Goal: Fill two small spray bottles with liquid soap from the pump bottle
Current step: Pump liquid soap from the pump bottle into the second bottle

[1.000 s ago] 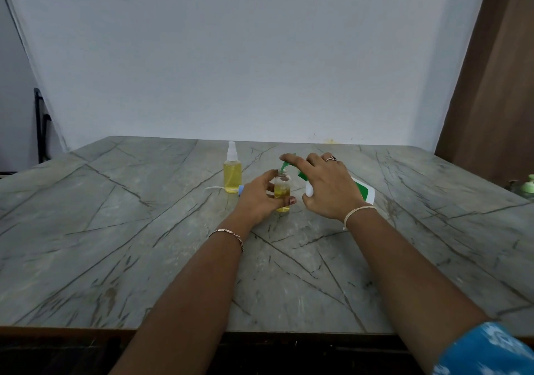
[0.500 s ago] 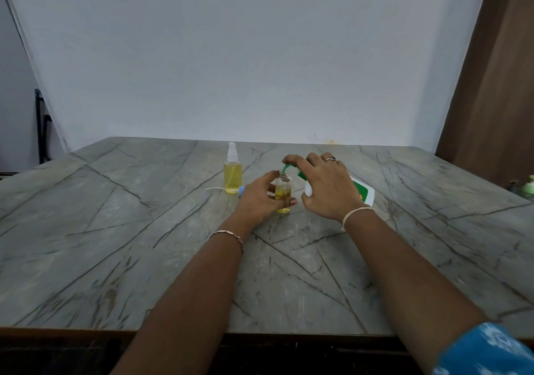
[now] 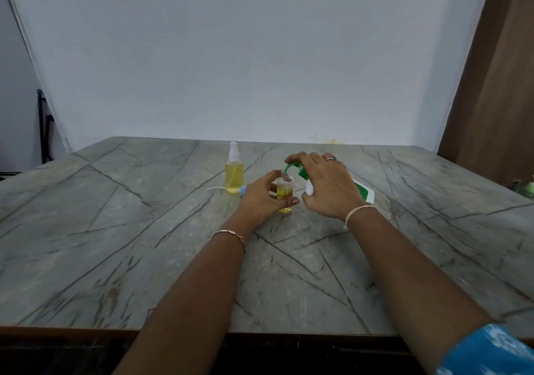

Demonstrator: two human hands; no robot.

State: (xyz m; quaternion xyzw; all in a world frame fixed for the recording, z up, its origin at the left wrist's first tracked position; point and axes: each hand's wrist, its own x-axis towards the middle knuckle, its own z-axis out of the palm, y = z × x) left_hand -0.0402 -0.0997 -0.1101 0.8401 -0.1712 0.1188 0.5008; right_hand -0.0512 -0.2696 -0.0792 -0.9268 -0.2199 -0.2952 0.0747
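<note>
Nearest, desk (image 3: 144, 259). Left hand (image 3: 260, 198) clasps the uncapped spray bottle (image 3: 284, 192), about half full; right hand (image 3: 326, 186) grips the tilted pump bottle (image 3: 362, 191), nozzle at its mouth. Behind: capped spray bottle (image 3: 234, 176), filled; loose sprayer cap (image 3: 242, 189).

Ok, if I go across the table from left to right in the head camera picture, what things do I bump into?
Thin white tube → full spray bottle → little blue cap → left hand → open small bottle → right hand → white and green pump bottle.
</note>
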